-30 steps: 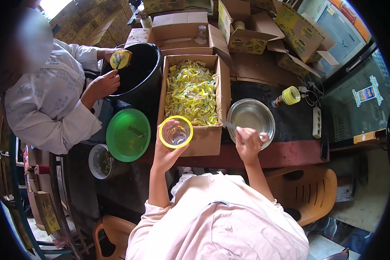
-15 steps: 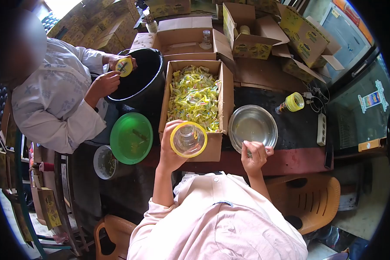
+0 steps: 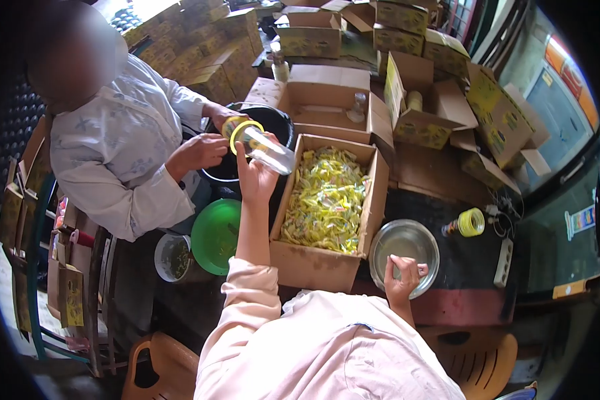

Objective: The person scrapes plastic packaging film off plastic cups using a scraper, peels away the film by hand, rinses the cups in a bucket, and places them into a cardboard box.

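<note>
My left hand (image 3: 257, 179) is wrapped round a clear plastic jar (image 3: 277, 157) with a yellow rim. The jar is tilted, its rimmed end toward the co-worker's hands (image 3: 203, 157), above the black bucket (image 3: 291, 127). Part of a yellow item in the co-worker's far hand is hidden behind the jar. My right hand (image 3: 401, 279) hangs over the front of a metal bowl (image 3: 381, 239), thumb and fingers pressed together; I cannot make out whether anything is between them. Between my hands stands a cardboard box (image 3: 313, 265) full of small yellow wrapped pieces (image 3: 327, 200).
A green basin (image 3: 207, 230) and a white bucket (image 3: 161, 257) are at the left. Stacked yellow rings (image 3: 472, 222) lie to the right, near a power strip (image 3: 504, 262). Open cartons (image 3: 420, 130) fill the back. An orange chair (image 3: 483, 360) stands at the right.
My left hand has carried the jar leftward and away from me, to the co-worker's hands. The right hand stays pinched at the metal bowl. The view has shifted.
</note>
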